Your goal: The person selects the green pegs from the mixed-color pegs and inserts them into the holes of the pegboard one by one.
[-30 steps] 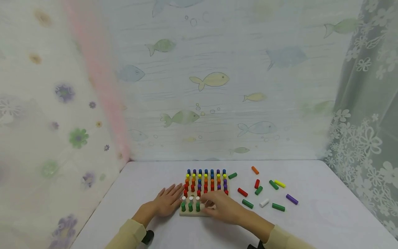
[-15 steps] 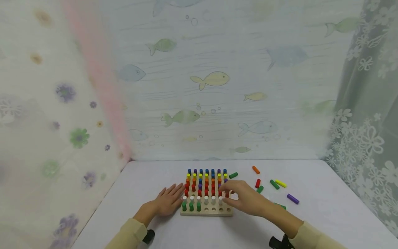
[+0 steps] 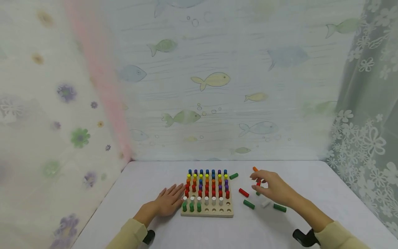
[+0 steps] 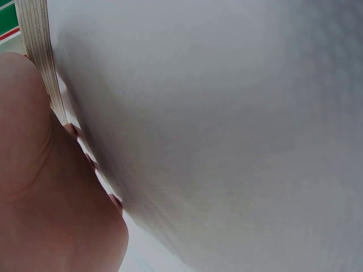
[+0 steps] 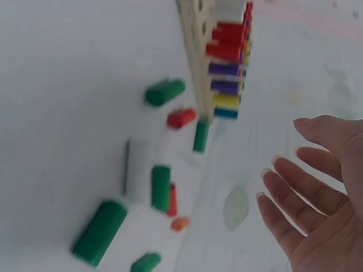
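A wooden pegboard (image 3: 214, 214) stands on the table with rows of coloured pegs upright in it. Its front row has three green pegs (image 3: 191, 207) at the left and several bare holes to their right; white pegs (image 3: 206, 200) fill most of the row behind. My left hand (image 3: 169, 200) lies flat on the table, fingers spread, against the board's left side. To the right of the board, my right hand (image 3: 275, 186) hovers over loose pegs with loosely bent fingers and nothing between them. Below it lie a white peg (image 5: 138, 173) and a green peg (image 5: 101, 232).
Several more pegs lie scattered right of the board, among them a red peg (image 3: 244, 192), a green peg (image 3: 248, 204) and an orange peg (image 3: 255, 168). A white cloth covers the table (image 3: 149, 173), and a fish-patterned curtain (image 3: 217, 114) hangs behind it.
My right hand has moved from the front of the pegboard rightward to the loose pegs, uncovering the board's white pegs and front holes. The left hand has stayed in place.
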A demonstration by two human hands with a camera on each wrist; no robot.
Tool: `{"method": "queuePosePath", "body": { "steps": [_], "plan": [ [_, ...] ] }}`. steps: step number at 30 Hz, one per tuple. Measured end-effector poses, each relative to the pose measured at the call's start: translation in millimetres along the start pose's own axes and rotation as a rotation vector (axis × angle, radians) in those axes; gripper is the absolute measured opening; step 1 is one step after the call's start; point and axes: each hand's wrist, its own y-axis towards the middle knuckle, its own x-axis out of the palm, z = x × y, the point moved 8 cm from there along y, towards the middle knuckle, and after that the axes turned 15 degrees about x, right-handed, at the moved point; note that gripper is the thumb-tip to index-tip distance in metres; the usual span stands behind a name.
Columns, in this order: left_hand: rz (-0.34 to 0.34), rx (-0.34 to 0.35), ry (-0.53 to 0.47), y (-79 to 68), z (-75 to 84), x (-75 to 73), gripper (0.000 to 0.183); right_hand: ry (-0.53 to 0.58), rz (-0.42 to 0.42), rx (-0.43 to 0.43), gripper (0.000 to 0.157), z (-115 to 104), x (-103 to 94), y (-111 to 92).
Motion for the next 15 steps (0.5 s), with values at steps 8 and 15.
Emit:
{"method": "queuePosePath", "body": {
  "steps": [8, 15],
  "plan": [
    [0.000, -0.005, 0.010, 0.3, -2.2, 1.2, 0.067, -0.027, 0.032, 0.121, 0.029, 53, -11.7, -2],
    [0.018, 0.004, 0.009, 3.2, -8.9, 6.0, 0.069, -0.055, 0.036, 0.217, 0.032, 85, -15.3, -3]
  ]
}}
